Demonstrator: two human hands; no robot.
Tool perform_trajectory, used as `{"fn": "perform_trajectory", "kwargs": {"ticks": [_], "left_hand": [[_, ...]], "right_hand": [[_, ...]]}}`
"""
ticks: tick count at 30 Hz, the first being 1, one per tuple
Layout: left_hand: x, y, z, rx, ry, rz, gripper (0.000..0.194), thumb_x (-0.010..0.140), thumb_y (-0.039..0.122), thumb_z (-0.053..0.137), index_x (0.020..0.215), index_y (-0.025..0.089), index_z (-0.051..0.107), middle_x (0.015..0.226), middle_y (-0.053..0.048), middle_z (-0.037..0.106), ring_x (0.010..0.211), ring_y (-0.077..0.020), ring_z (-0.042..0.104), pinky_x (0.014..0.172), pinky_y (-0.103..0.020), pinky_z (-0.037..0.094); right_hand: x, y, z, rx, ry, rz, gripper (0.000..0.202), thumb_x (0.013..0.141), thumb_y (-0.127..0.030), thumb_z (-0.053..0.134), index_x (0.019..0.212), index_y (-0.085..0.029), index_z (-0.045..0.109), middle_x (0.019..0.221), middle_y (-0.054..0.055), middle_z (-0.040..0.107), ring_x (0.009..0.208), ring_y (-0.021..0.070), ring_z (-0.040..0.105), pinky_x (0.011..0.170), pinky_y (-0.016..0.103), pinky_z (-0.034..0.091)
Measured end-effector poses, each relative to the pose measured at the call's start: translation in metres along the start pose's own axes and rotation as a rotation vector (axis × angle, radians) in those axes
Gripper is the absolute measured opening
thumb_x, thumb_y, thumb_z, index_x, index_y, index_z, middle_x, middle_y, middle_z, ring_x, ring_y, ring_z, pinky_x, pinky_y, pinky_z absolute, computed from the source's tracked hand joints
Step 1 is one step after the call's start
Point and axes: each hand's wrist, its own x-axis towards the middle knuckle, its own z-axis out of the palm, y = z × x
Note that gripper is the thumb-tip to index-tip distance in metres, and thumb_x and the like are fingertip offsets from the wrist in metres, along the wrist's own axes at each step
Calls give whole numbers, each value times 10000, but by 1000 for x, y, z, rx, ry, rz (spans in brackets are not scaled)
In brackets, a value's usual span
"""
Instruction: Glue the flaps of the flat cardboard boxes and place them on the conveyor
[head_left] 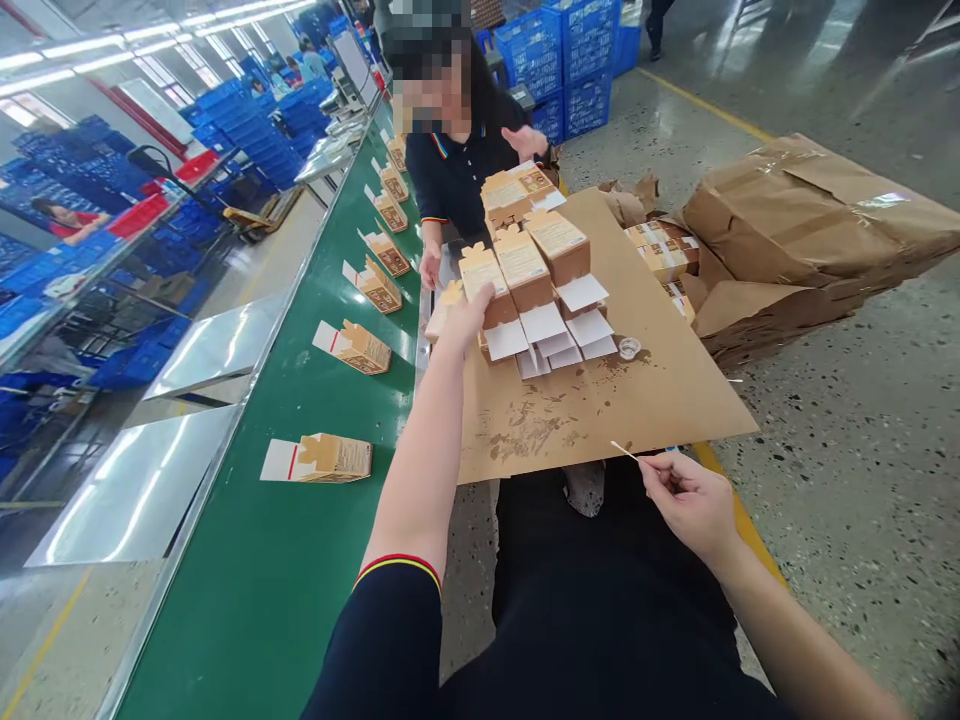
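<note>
My left hand point(466, 318) reaches forward to the near-left side of a pile of small brown boxes point(523, 265), its fingers at the leftmost box; whether it grips that box is partly hidden. A thin cotton swab point(625, 451) is pinched between the fingertips of my right hand point(688, 493), just off the front edge of the brown paper sheet point(675, 385). White flaps of the piled boxes face me. To the right of the pile sits a small clear round dish point(628, 348), with dark wet spots around it on the paper.
Open-flapped boxes point(352, 458) stand in a row along the green conveyor belt point(300, 560) at left. A co-worker point(457, 170) stands beyond the pile, hands near it. A large paper-wrapped bundle point(817, 230) lies right; blue crates point(559, 60) stand behind.
</note>
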Motion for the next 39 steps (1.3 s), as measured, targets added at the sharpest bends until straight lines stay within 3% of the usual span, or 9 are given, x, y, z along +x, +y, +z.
{"fn": "perform_trajectory", "kwargs": {"ticks": [4,7,10,15,20,24,27,33,39], "left_hand": [[-22,11,-5,33,-17,-217,461,861,450,941,1222,203,794,1323,-140,815,1326,-363,749,1215,-548,556],[-57,21,-30,-111,63,-105,531,860,488,884,1307,225,771,1384,-104,806,1359,-332,746,1206,-514,584],[-105,21,-62,-280,-12,-38,605,809,489,856,1353,242,761,1433,-112,791,1490,-359,678,1275,-526,547],[-184,-15,-97,-265,-46,-211,651,768,459,914,1375,286,756,1475,-124,781,1529,-400,650,1262,-572,568],[-219,-58,-100,-155,19,-193,853,691,513,1058,1432,301,694,1552,-166,737,1490,-382,692,1205,-538,616],[-224,-67,-92,-127,67,-190,960,630,538,1108,1429,250,661,1509,-204,750,1410,-361,750,1205,-522,609],[-224,-67,-89,-101,82,-179,970,606,541,1121,1404,244,656,1484,-202,761,1361,-350,775,1185,-519,622],[-227,-65,-90,8,50,-168,993,612,552,1117,1424,269,620,1459,-184,756,1331,-352,785,1141,-507,646],[-230,-63,-87,62,46,-137,977,603,548,1116,1386,276,601,1400,-157,763,1300,-341,792,1131,-511,650]], "right_hand": [[8,6,-14,-54,49,-20,301,1075,-428,689,844,-249,759,606,-4,625,503,159,591,526,298,493],[47,11,-26,-162,90,-44,320,1049,-438,690,805,-237,737,612,1,614,529,161,580,562,304,473],[109,14,-32,-319,56,-54,222,987,-348,705,812,-215,737,630,3,632,574,159,589,627,299,460],[195,23,-18,-569,-222,-20,188,926,-110,721,757,-185,685,652,23,656,647,150,575,678,302,372],[221,44,-7,-573,-260,-82,438,999,-163,750,609,-231,561,562,17,542,627,154,514,672,337,319],[210,47,-18,-457,-197,-124,429,992,-162,762,635,-262,547,559,-1,510,611,158,443,656,339,310],[167,29,-11,-388,-175,-108,229,1018,-200,719,799,-244,666,661,16,636,623,167,525,650,324,385],[52,-13,82,-56,-436,-188,206,1025,-187,621,829,-236,657,674,-17,659,563,137,559,586,272,411],[32,-3,137,-191,-452,-273,264,1050,-136,576,804,-230,575,695,20,637,618,174,566,658,313,356]]}}
